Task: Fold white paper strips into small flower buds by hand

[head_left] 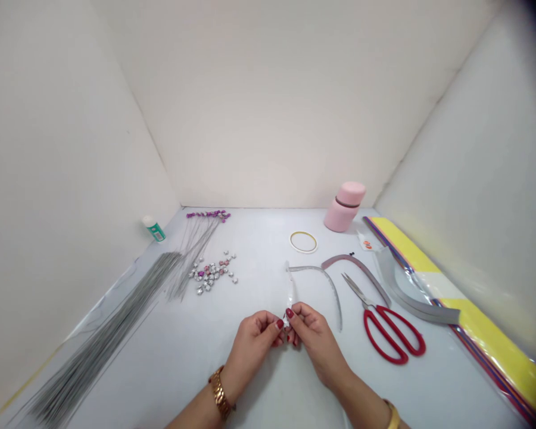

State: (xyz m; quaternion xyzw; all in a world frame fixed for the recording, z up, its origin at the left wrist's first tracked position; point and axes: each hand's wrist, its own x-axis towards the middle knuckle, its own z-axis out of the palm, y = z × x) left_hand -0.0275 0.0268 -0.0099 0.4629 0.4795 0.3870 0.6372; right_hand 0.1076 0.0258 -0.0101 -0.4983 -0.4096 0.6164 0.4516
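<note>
My left hand (256,339) and my right hand (316,341) meet at the front middle of the table, fingertips pinched together. Between them is a silvery-white paper strip (291,291), whose near end is bunched or folded small at the thumbs. Its free end points away from me. Just beyond lies a thin curved silver strip (333,289) on the table. To the left of my hands is a loose pile of small silver folded stars (211,274), a few pink or purple. The fingers hide most of the folded end.
Red-handled scissors (384,325) lie at right, near grey strip bundles (411,304) and yellow packaged sheets (486,328). Behind are a tape ring (304,242) and pink flask (343,207). Grey wires (102,339), purple-tipped stems (208,215) and a glue stick (154,229) lie left.
</note>
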